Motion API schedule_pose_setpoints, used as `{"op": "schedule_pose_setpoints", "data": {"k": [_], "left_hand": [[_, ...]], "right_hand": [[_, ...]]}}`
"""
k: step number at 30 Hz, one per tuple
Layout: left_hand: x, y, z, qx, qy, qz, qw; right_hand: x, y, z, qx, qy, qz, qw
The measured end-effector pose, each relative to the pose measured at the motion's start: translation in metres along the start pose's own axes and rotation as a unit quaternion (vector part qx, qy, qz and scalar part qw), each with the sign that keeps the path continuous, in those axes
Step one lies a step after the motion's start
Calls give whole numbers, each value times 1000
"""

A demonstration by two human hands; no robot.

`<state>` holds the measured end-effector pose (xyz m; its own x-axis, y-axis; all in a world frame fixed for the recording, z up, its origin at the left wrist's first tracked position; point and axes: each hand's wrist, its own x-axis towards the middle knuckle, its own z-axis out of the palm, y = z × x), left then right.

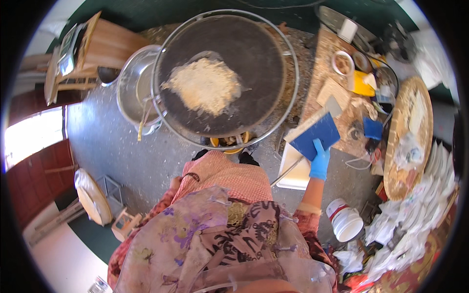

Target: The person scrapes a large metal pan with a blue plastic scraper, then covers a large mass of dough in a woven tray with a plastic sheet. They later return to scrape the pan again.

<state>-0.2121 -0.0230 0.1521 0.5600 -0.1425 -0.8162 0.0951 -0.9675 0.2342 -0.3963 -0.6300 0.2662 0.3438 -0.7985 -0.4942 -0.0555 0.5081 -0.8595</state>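
Note:
My right hand (pixel 320 163), in a light-blue glove, is closed on the edge of a flat blue board (pixel 313 136) with a pale strip along its far side. The board is raised at the near left of the work table, to the right of the griddle. Bare and hanging low by my left hip, my left hand (pixel 177 183) rests next to the pink checked apron (pixel 220 178); its fingers are too small to make out. On the round dark griddle (pixel 264 68) lies an uneven patch of pale, crumbly batter (pixel 204 85), left of the middle.
A metal ring (pixel 296 78) surrounds the griddle. At its left stands a steel basin (pixel 128 105) with a ladle-like handle (pixel 141 128). The wooden table (pixel 312 83) at right carries bowls and cloths. Beyond it are a long woven tray (pixel 391 166) and a white bucket (pixel 348 225).

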Motion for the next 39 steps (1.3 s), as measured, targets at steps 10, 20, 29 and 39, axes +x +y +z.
{"op": "schedule_pose_setpoints", "data": {"k": [10, 20, 29, 39], "left_hand": [[12, -1, -20, -180, -8, -29, 983], [0, -12, -51, -297, -1, -100, 950], [-6, 2, -67, -206, 3, -49, 977], [7, -27, -35, -209, -9, -55, 976]], "right_hand": [[65, 69, 173, -458, -27, -44, 888], [88, 88, 323, -511, -60, -85, 853], [121, 104, 377, -521, -161, -89, 834], [103, 96, 372, -511, -159, -92, 840]]}}
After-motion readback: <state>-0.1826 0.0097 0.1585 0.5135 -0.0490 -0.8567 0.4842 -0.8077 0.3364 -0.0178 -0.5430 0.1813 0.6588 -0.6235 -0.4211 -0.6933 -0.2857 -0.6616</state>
